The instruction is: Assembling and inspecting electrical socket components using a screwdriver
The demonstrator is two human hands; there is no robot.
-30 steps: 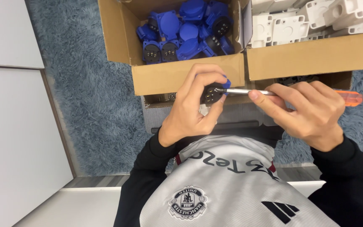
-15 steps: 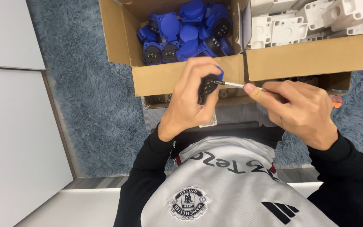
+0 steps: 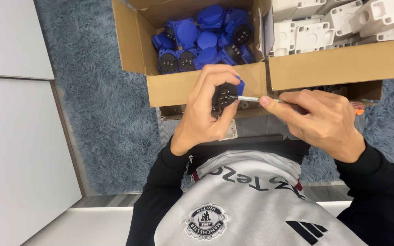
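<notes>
Since the earlier frame the right hand (image 3: pixel 324 120) has slid leftward along the screwdriver (image 3: pixel 251 99), so the orange handle is now almost hidden and the metal shaft tip sits at the dark face of the blue socket connector (image 3: pixel 225 95). Left hand (image 3: pixel 208 109) is closed around that connector, held just near of the cardboard box (image 3: pixel 197 86) of blue connectors; right hand is closed on the screwdriver, forefinger laid along the shaft. Judged step: driving a terminal screw in the connector face; next move calls for a steady axial twist with the tip kept seated.
</notes>
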